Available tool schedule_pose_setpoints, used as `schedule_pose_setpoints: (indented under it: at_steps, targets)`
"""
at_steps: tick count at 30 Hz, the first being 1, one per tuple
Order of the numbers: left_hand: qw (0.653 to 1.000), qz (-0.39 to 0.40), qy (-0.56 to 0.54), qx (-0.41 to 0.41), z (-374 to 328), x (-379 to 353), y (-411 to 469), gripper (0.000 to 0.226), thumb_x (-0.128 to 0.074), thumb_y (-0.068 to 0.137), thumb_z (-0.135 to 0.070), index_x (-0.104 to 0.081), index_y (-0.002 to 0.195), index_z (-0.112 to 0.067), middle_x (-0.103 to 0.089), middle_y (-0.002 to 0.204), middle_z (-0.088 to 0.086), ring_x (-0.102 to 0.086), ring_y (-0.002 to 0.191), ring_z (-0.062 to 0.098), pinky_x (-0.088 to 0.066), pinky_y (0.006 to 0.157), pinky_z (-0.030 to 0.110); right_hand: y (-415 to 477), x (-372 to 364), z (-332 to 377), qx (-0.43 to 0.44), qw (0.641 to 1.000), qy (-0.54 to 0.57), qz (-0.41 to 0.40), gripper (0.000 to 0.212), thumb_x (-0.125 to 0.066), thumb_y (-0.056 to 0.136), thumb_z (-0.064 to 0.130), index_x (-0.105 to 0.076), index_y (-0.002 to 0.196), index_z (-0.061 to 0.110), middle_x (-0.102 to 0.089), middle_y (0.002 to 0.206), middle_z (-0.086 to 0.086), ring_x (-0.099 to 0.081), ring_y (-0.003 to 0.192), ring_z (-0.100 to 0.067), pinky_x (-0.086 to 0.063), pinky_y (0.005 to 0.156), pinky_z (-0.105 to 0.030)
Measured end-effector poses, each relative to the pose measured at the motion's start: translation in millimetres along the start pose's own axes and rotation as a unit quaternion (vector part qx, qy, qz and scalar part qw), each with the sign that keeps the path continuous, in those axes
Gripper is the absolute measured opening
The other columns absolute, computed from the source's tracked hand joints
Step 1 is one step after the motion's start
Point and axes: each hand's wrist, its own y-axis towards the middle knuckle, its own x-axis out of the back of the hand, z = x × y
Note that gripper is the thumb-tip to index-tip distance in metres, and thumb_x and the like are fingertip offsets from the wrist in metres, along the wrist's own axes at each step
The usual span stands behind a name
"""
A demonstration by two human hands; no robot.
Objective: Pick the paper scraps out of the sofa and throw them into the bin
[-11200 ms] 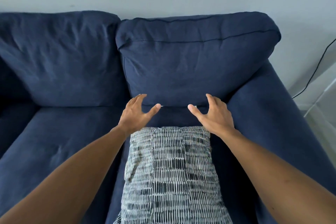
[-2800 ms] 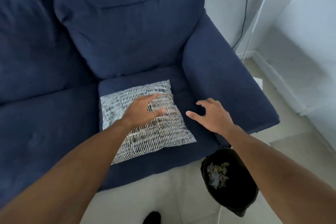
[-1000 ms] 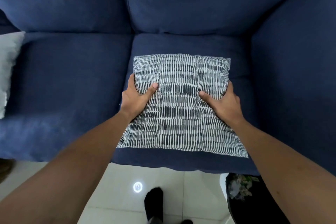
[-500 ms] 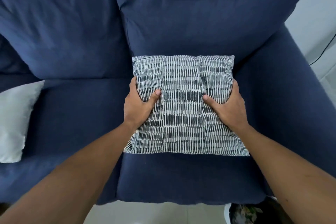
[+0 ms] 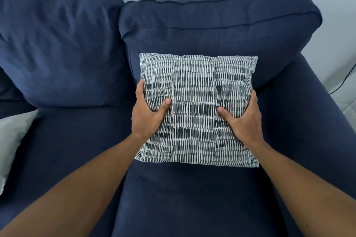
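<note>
A black-and-white patterned cushion (image 5: 196, 109) leans against the right back cushion of the dark blue sofa (image 5: 77, 140). My left hand (image 5: 147, 115) grips its left edge, thumb pressed into the front. On the cushion's right edge, my right hand (image 5: 243, 119) holds it the same way. No paper scraps show anywhere on the sofa. The bin is out of view.
A light grey pillow (image 5: 11, 140) lies on the left seat at the frame's edge. The sofa's right armrest (image 5: 316, 125) runs beside the cushion. A black cable (image 5: 344, 81) hangs on the wall at the far right.
Both hands have pushed the patterned cushion back and up from the seat until it stands against the back cushion. The view tilted up, and the bin left the frame.
</note>
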Motion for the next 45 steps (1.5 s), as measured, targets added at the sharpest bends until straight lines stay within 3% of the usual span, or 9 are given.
schedule_pose_setpoints:
  at_steps: [4,9,14,18,25,35,38,42,45]
  targets:
    - [1.0,-0.009,0.001,0.001,16.6,-21.0,14.5,0.102,-0.066,0.083,-0.069,-0.008,0.157,-0.032,-0.036,0.161,-0.005,-0.044,0.142,0.016,-0.04,0.116,0.049,19.4,-15.3,-20.6,0.008,1.0,0.012,-0.005,0.117,-0.074,0.067,0.076,-0.015,0.155,0.026,-0.035,0.156,0.0,-0.034,0.143,-0.02,-0.032,0.117,-0.051]
    - [1.0,-0.018,0.001,0.004,37.3,-49.0,21.5,0.105,-0.065,0.085,-0.068,-0.005,0.16,-0.027,-0.026,0.167,-0.001,-0.033,0.149,0.017,-0.031,0.121,0.049,37.6,-36.6,-52.5,0.028,0.999,0.017,0.003,0.116,-0.076,0.069,0.071,-0.015,0.155,0.023,-0.033,0.157,-0.001,-0.033,0.144,-0.019,-0.03,0.118,-0.05]
    - [1.0,-0.026,0.014,0.002,61.0,-76.5,26.5,0.103,-0.068,0.09,-0.054,-0.003,0.161,-0.017,-0.019,0.168,0.002,-0.022,0.144,0.001,-0.021,0.117,0.026,51.8,-55.1,-81.5,0.039,0.999,0.024,0.009,0.116,-0.075,0.072,0.067,-0.012,0.157,0.019,-0.026,0.161,-0.002,-0.026,0.147,-0.017,-0.025,0.121,-0.045]
    - [0.999,-0.025,0.03,-0.011,74.8,-90.7,35.1,0.103,-0.066,0.091,-0.057,-0.001,0.161,-0.017,-0.018,0.169,0.005,-0.03,0.15,0.022,-0.023,0.117,0.031,61.4,-64.9,-94.2,0.04,0.999,0.032,0.013,0.118,-0.074,0.072,0.068,-0.011,0.158,0.017,-0.025,0.161,-0.001,-0.025,0.146,-0.014,-0.02,0.118,-0.032]
    - [0.999,-0.022,0.042,-0.017,86.1,-98.7,43.8,0.104,-0.063,0.09,-0.061,-0.001,0.161,-0.017,-0.019,0.168,0.007,-0.036,0.148,0.029,-0.028,0.118,0.041,70.4,-73.9,-100.9,0.034,0.999,0.038,0.016,0.118,-0.076,0.072,0.066,-0.011,0.158,0.017,-0.026,0.16,-0.001,-0.022,0.138,-0.002,-0.018,0.113,-0.026]
    - [0.999,-0.009,0.04,-0.01,81.4,-86.4,38.5,0.106,-0.064,0.09,-0.059,0.0,0.161,-0.014,-0.011,0.17,0.007,-0.014,0.154,0.017,-0.015,0.12,0.032,66.4,-65.9,-98.0,0.016,0.999,0.015,0.027,0.122,-0.075,0.069,0.073,-0.008,0.158,0.024,-0.023,0.161,0.0,-0.025,0.147,-0.015,-0.023,0.117,-0.037]
    - [0.997,-0.028,0.069,-0.016,76.9,-77.8,34.6,0.104,-0.064,0.088,-0.063,-0.006,0.16,-0.015,-0.022,0.165,0.008,-0.018,0.144,0.007,-0.018,0.116,0.031,61.8,-57.5,-89.6,0.006,0.999,0.006,0.032,0.124,-0.072,0.066,0.078,-0.006,0.157,0.027,-0.023,0.16,-0.001,-0.025,0.146,-0.017,-0.025,0.117,-0.042]
    - [0.991,-0.034,0.126,-0.034,56.3,-56.3,32.6,0.095,-0.059,0.087,-0.069,-0.018,0.158,-0.02,-0.036,0.155,0.009,-0.033,0.138,0.021,-0.026,0.111,0.04,55.3,-40.5,-63.7,0.007,0.997,-0.067,0.044,0.12,-0.062,0.066,0.086,-0.001,0.155,0.034,-0.018,0.161,-0.008,-0.023,0.146,-0.028,-0.028,0.115,-0.058]
    - [0.987,0.013,0.155,-0.05,30.1,-37.9,35.7,0.092,-0.053,0.086,-0.074,-0.025,0.156,-0.02,-0.035,0.157,0.008,-0.032,0.143,0.031,-0.029,0.115,0.053,51.0,-25.5,-35.5,0.024,0.989,-0.132,0.063,0.115,-0.052,0.068,0.092,-0.003,0.155,0.034,-0.014,0.162,-0.009,-0.019,0.148,-0.032,-0.029,0.114,-0.061]
